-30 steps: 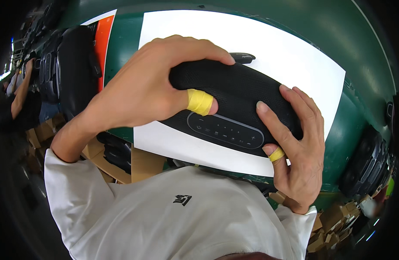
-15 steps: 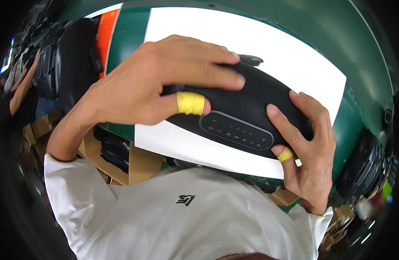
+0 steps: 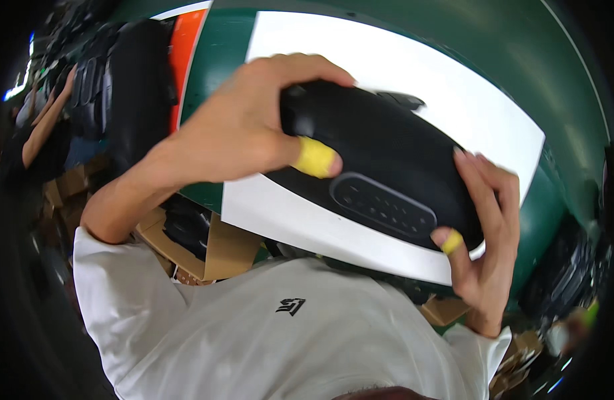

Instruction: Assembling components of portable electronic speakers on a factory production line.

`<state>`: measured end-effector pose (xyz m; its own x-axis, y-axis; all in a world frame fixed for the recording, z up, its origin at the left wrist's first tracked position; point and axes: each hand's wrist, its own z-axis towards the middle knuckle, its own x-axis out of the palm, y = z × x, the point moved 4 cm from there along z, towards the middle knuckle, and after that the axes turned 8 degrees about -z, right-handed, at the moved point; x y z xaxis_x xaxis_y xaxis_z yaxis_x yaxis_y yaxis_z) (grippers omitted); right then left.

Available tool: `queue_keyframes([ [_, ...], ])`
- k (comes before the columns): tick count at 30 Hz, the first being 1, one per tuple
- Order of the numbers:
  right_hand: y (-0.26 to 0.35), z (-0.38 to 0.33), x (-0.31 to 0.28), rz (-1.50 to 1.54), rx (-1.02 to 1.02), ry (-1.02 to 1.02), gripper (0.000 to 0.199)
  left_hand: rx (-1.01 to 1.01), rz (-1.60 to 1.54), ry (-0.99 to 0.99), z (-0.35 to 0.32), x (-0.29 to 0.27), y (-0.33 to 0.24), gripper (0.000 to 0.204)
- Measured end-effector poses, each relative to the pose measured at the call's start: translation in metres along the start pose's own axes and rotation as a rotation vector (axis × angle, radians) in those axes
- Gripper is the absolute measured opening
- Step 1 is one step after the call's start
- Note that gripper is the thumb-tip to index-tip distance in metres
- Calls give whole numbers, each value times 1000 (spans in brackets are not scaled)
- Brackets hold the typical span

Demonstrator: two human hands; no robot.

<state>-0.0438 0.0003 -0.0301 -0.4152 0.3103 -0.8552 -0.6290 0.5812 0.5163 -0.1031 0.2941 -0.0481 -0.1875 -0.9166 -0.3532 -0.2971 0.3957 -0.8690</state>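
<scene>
A black, rounded portable speaker (image 3: pixel 387 150) lies between my hands over a white sheet (image 3: pixel 307 217), its oval button panel (image 3: pixel 385 207) facing me. My left hand (image 3: pixel 253 130) clasps its left end, thumb on the near top side and fingers over the far side. On that thumb is a yellow wrap. At the right end my right hand (image 3: pixel 483 220) grips the speaker, fingers on the far edge and the yellow-banded thumb near the panel. A small dark piece (image 3: pixel 403 101), perhaps a strap or handle, juts from behind the speaker.
The sheet lies on a green table (image 3: pixel 217 73). Further left are an orange-red panel (image 3: pixel 187 57) and a large black speaker-like body (image 3: pixel 139 93). An open cardboard box (image 3: pixel 230 250) stands below the near edge. More black units (image 3: pixel 560 273) sit at right; another person's arm (image 3: pixel 50 120) shows far left.
My left fingers, earlier stretched over the speaker's top, have moved back and now wrap its left end. The right thumb and fingers have spread around the right end. The view has shifted slightly.
</scene>
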Motion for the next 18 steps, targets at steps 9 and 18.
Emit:
queue_keyframes([
  [9,-54,-34,27,453,125,-197,99,37,-65,-52,-6,2,9,80],
  [18,-42,-24,21,569,340,-122,78,28,-100,-52,-7,9,0,78],
])
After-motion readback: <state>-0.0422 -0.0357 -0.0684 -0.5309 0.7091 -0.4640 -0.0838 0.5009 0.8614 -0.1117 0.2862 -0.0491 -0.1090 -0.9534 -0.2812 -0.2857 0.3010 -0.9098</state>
